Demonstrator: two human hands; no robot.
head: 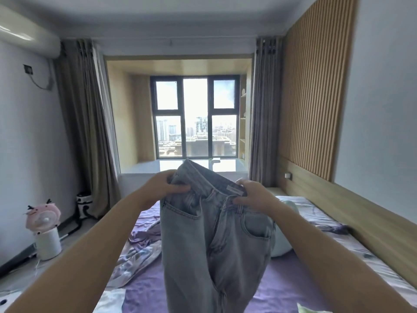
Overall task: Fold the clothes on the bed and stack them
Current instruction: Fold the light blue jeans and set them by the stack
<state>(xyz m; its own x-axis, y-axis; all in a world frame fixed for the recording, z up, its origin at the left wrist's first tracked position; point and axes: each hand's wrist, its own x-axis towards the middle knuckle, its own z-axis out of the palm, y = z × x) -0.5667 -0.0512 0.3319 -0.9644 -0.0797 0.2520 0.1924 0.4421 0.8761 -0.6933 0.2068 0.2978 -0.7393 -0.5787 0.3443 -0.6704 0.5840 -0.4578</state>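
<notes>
While both hands hold the garment up in the air, the risks read as follows:

Thing in hand: jeans point(214, 240), light blue, hanging from the waistband above the bed point(291, 279), legs dropping out of view at the near edge.

Left hand point(164, 188): fingers curled round the left end of the waistband, thumb across the front, cloth bunched in the grip.

Right hand point(252, 195): thumb and fingers pinch the right end of the waistband, near the small white label.

Risk, crooked fold: the waistband sits tilted, higher on the far left than on the right, and its left end is crumpled; laid down this way, the legs would probably not line up.

Risk, slipping: the right hand's pinch looks light for heavy denim; a shake to straighten the legs could pull the band free.

Risk, tangle: a rumpled purple sheet point(142, 245) lies near left on the bed, just beside the hanging legs; lowering the garment there could catch or drag it.

Risk, landing spot: a pale, rounded cushion point(282, 242) lies right of the legs, partly hidden; it may crowd the flat space.

Stack: no folded pile is visible, so the task seems early.
</notes>
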